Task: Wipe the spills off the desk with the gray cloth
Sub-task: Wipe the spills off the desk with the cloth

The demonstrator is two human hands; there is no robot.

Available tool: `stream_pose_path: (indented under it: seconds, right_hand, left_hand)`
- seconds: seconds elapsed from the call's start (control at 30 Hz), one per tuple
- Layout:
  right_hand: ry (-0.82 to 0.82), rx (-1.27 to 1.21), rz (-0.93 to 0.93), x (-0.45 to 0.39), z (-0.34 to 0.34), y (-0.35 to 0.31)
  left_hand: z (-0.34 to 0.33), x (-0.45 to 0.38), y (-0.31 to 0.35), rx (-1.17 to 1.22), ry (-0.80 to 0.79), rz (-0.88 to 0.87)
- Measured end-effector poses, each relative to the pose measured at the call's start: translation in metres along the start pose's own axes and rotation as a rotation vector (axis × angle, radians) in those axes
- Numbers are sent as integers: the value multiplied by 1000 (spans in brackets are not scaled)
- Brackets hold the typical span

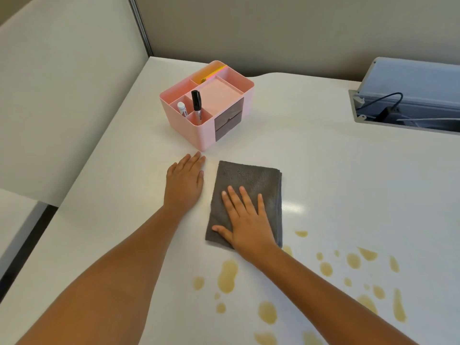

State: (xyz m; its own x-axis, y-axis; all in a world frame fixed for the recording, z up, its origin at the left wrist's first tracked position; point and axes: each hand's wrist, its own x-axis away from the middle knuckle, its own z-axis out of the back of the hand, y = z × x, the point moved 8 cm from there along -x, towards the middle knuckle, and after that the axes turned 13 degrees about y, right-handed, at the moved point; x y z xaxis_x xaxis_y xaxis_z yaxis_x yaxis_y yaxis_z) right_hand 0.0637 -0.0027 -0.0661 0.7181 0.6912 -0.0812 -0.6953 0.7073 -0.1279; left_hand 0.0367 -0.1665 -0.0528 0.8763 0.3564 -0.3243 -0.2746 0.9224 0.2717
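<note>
The white desk (323, 170) fills most of the view, with grey partition walls (62, 95) behind and to the left. An open cable tray (408, 100) is set into the desk at far right, with a black cable inside. A pink organiser (189, 130) stands near the back, holding a black marker (196, 103) and a white one (182, 108) upright in its front compartments. The folded gray cloth (249, 180) lies flat near the middle of the desk, in front of the organiser. The right hand (246, 222) lies palm down on the cloth's near half, fingers spread flat, gripping nothing. The left hand (184, 183) rests flat on the bare desk just left of the cloth, fingers together and extended, empty. Yellowish spills (227, 276) dot the desk nearer the person, to the right of the cloth and below it.
</note>
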Motion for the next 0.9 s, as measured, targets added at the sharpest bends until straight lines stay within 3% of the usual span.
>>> stream_pose_path:
  seconds: [0.2, 0.63, 0.9]
  right_hand:
    - [3, 11, -73, 25, 13, 67]
    - [11, 58, -477, 142, 55, 278]
    - [15, -1, -631, 191, 52, 270]
  left_hand:
    - [2, 1, 1, -5, 13, -8]
    - [2, 1, 2, -7, 27, -3]
    - [1, 1, 5, -41, 33, -19]
